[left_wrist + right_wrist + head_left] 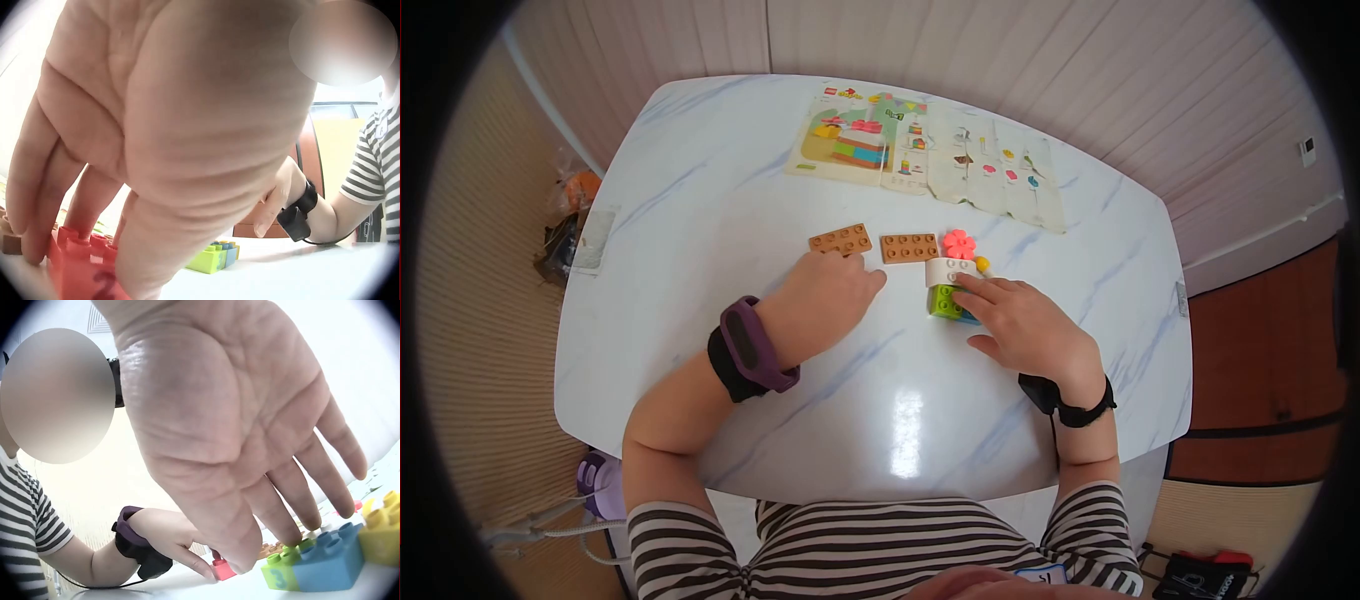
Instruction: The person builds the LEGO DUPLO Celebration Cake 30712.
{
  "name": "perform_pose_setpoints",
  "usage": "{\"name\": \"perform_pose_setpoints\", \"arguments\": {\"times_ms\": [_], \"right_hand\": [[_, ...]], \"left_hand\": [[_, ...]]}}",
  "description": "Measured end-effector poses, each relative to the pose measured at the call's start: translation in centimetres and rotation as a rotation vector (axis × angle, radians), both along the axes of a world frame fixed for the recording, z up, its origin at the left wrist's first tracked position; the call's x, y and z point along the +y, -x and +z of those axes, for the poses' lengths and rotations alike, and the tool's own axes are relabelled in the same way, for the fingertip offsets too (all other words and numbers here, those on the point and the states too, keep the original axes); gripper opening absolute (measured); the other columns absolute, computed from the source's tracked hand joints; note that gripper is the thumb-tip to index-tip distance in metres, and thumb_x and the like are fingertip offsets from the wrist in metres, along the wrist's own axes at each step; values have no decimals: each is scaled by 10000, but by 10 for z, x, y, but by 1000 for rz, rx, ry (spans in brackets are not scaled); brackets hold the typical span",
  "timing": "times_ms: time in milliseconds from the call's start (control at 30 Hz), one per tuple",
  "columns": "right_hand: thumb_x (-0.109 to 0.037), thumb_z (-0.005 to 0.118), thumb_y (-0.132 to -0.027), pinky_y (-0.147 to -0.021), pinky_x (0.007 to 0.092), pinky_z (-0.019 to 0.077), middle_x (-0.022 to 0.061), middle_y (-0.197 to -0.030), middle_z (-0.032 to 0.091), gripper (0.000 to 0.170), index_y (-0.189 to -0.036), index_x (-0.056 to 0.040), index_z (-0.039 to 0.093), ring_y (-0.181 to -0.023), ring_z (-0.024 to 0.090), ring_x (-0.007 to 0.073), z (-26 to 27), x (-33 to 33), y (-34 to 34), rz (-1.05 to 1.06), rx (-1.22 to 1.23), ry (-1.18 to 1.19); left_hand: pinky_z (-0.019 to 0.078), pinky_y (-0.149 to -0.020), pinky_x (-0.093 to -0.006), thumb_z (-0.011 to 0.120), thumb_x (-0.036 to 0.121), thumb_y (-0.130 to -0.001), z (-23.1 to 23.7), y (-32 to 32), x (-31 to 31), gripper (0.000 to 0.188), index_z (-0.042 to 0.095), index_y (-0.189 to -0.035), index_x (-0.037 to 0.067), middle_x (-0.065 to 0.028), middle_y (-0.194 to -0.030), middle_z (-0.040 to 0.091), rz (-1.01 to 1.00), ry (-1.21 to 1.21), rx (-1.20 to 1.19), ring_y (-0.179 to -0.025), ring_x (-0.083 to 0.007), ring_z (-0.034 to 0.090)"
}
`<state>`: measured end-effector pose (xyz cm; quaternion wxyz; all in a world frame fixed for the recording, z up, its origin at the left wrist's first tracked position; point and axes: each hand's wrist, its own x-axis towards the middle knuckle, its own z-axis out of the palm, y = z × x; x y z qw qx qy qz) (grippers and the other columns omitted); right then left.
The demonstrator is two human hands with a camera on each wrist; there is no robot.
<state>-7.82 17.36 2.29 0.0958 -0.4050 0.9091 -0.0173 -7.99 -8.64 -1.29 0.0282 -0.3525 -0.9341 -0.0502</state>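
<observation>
My left hand [820, 300] pinches a red brick [81, 269] marked with a 2 between thumb and fingers, low over the table; in the head view the hand hides it. Its knuckles lie just in front of a brown plate [840, 239]. With fingers nearly straight, my right hand [1035, 330] reaches over a group of bricks, fingertips at a white rounded brick [940, 271]. Below that sits a lime green brick [943, 301] marked 3, beside a blue brick [331, 565]. At the far side of the white brick is a pink flower piece [958, 244].
A second brown plate [908, 248] lies between the hands. Close to the right hand, a yellow brick [382, 537] stands beside the blue one. An unfolded picture instruction sheet [850, 150] spreads along the far side of the marbled white table [700, 200].
</observation>
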Motion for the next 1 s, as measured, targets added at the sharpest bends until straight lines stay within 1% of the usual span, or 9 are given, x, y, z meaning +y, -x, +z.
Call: {"name": "perform_pose_setpoints", "arguments": {"times_ms": [67, 267, 367, 467, 500, 600, 767, 867, 1000], "right_hand": [[-130, 698, -737, -929, 375, 435, 124, -1278, 506, 471, -1162, -1, 542, -1099, 534, 274, 1, -1, 0, -1, -1, -5], [-148, 708, -738, -912, 374, 441, 127, -1237, 529, 470, -1163, -28, 547, -1076, 546, 274, 0, 0, -1, 14, 49, 28], [-159, 714, -740, -898, 370, 446, 125, -1206, 546, 475, -1171, -54, 545, -1061, 555, 276, -2, 2, -2, 20, 75, 53], [-167, 713, -745, -877, 363, 452, 112, -1146, 572, 475, -1178, -73, 541, -1034, 567, 272, -5, 3, -4, 9, 79, 75], [-170, 713, -747, -870, 360, 454, 107, -1123, 581, 475, -1180, -78, 539, -1023, 572, 269, -4, 3, -4, 6, 77, 77], [-176, 719, -744, -953, 383, 425, 122, -1253, 535, 569, -1257, -88, 490, -1093, 549, 292, 3, -1, -4, -49, -51, -2], [-189, 711, -759, -893, 366, 442, 105, -1155, 570, 552, -1255, -88, 491, -1019, 574, 278, 5, -2, -4, -51, -45, -32], [-191, 712, -760, -870, 364, 445, 92, -1086, 582, 540, -1247, -87, 500, -989, 579, 270, 3, -1, -3, -50, -25, -24], [-186, 711, -760, -870, 364, 445, 86, -1057, 585, 524, -1234, -81, 513, -982, 580, 267, 7, -1, -4, -54, -30, -30]], "left_hand": [[493, -602, -348, 592, 115, -794, 5, 6, -7, 115, 534, -869, 49, -102, -777, 562, -11, -67, 4, -710, -254, 602], [493, -647, -380, 625, 139, -786, 8, 30, -31, 187, 521, -904, 37, -105, -791, 556, 261, 38, 93, -751, -284, 590], [491, -678, -396, 631, 143, -784, -5, 38, -30, 208, 517, -907, 21, -123, -798, 545, 259, -1, -31, -763, -309, 577], [486, -702, -397, 619, 137, -789, -10, 41, -30, 205, 520, -913, 6, -148, -835, 550, 202, 2, -24, -794, -322, 573], [484, -709, -397, 615, 138, -789, -9, 42, -30, 205, 523, -915, 4, -153, -847, 552, 223, 27, -54, -804, -324, 573], [480, -720, -398, 606, 144, -788, -2, 44, -31, 207, 530, -915, -1, -161, -874, 559, 288, 93, -137, -821, -331, 574], [478, -702, -405, 611, 171, -781, 22, 41, -36, 234, 526, -909, -5, -164, -879, 563, 396, 136, -154, -809, -346, 575], [478, -688, -408, 618, 172, -781, 32, 33, -35, 237, 518, -905, -3, -168, -875, 562, 363, 129, -123, -794, -349, 576], [482, -678, -406, 639, 170, -768, 48, 1, -9, 256, 503, -908, 3, -159, -870, 544, 171, 23, -134, -768, -343, 574]]}}
